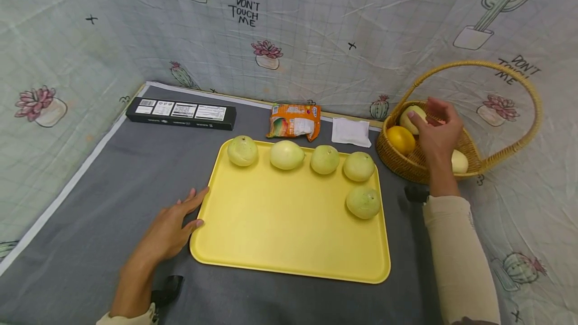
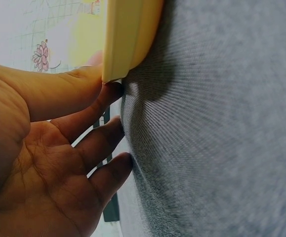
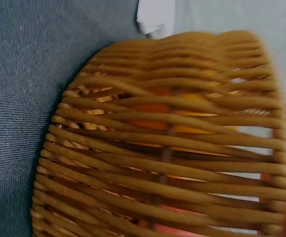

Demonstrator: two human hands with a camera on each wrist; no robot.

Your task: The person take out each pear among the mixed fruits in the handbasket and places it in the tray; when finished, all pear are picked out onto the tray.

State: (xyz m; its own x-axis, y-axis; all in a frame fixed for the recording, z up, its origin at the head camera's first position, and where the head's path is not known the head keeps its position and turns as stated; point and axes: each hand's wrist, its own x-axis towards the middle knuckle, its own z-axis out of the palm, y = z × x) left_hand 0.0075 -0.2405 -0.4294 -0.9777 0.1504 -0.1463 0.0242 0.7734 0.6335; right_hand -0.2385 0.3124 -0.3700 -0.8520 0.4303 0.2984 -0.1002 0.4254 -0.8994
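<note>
Over the wicker basket (image 1: 406, 166) at the right, my right hand (image 1: 440, 134) reaches in with thumb and fingers apart. The thumb overlaps a pale green round fruit (image 1: 408, 120) in the basket; whether it touches is unclear. Also inside are a yellow-orange fruit (image 1: 401, 140) and a pale cream fruit (image 1: 459, 162). My left hand (image 1: 169, 229) touches the left edge of the yellow tray (image 1: 289, 224). In the left wrist view, the thumb (image 2: 63, 91) meets the tray's rim and the fingertips rest on the cloth. In the right wrist view, the basket's weave (image 3: 157, 143) mostly hides that hand.
Several pale green fruits, such as one (image 1: 287, 155), stand along the tray's far and right sides. Behind the tray lie a black box (image 1: 180, 113), an orange packet (image 1: 294, 121) and a white packet (image 1: 351, 131). The basket's tall handle (image 1: 537, 109) arches up at the right.
</note>
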